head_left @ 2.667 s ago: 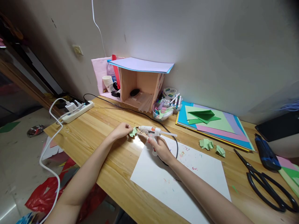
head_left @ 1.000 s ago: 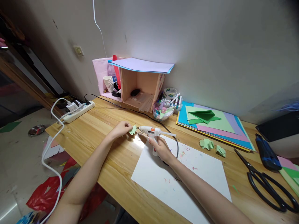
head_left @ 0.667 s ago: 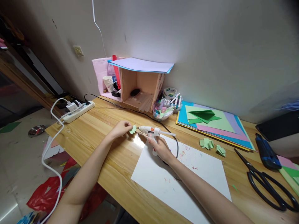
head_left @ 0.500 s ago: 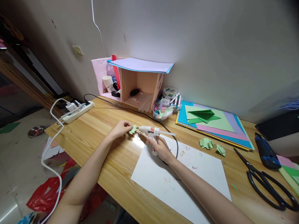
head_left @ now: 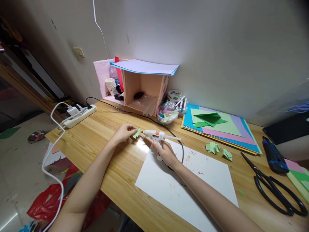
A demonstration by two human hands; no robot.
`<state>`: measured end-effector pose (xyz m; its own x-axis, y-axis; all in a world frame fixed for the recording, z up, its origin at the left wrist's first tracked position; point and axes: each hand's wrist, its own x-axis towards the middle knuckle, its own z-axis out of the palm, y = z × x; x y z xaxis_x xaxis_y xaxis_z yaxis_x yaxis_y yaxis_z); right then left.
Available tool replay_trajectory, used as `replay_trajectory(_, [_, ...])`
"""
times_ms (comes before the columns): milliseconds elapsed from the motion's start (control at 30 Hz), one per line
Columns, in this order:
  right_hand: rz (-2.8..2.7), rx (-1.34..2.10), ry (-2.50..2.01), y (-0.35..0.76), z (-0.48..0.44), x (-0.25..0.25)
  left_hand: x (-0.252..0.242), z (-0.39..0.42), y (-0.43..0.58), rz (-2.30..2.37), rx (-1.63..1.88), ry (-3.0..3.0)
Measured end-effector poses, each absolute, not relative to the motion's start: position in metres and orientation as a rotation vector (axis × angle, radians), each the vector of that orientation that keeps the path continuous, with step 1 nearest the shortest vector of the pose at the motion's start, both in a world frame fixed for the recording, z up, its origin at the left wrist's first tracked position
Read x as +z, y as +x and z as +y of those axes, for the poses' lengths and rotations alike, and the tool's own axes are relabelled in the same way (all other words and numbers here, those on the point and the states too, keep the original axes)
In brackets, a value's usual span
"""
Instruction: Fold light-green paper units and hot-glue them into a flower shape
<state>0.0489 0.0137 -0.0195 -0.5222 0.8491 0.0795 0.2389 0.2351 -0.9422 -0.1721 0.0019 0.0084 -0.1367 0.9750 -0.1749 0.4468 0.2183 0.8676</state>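
Over the wooden table, my left hand [head_left: 125, 132] pinches a small folded piece of light green paper [head_left: 136, 133] between thumb and fingertips. My right hand [head_left: 166, 154] is wrapped round the handle of a white hot glue gun [head_left: 152, 134], its nozzle pointing left at the green paper. Whether the nozzle touches the paper I cannot tell. A clear glue stick [head_left: 173, 138] sticks out of the gun's back end. Beneath my right hand and forearm lies a white sheet of paper [head_left: 173, 193] with coloured specks. Two more folded light green pieces [head_left: 212, 148] rest to the right.
Black scissors [head_left: 270, 185] and a blue-black utility knife [head_left: 274, 156] lie at the right. Coloured paper sheets [head_left: 231, 140] are stacked behind. A clear bowl [head_left: 166, 116] of scraps stands beside a cardboard box [head_left: 162, 91]. At the left edge sits a power strip [head_left: 80, 116]; a black cord crosses the table.
Both hands, the glue gun and the green paper hold nearly the same places. The whole view has shifted very slightly.
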Motion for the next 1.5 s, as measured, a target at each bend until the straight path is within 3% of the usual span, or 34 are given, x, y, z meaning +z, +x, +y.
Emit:
replay_trajectory(367, [-1.763, 1.262, -1.053, 0.049, 0.023, -0.02, 0.015, 0.002, -0.175, 1.799, 0.97, 1.312])
replay_trajectory(767, [-2.248, 0.702, -0.934, 0.004, 0.078, -0.026, 0.022, -0.005, -0.171, 1.389, 0.821, 1.268])
replay_trajectory(1067, [-2.213, 0.641, -0.979, 0.035, 0.055, -0.03, 0.015, -0.004, -0.146, 1.271, 0.797, 1.117])
replay_trajectory(1167, [-2.045, 0.717, -0.979, 0.054, 0.037, -0.03, 0.012, -0.004, -0.139, 1.316, 0.835, 1.054])
replay_trajectory(1333, [-1.745, 1.2, -0.921, 0.062, 0.02, -0.033, 0.006, -0.006, -0.124, 1.27, 0.898, 1.015])
replay_trajectory(1500, [-1.514, 1.342, -0.932, 0.06, 0.021, -0.035, 0.0, -0.006, -0.113, 1.259, 0.904, 0.996])
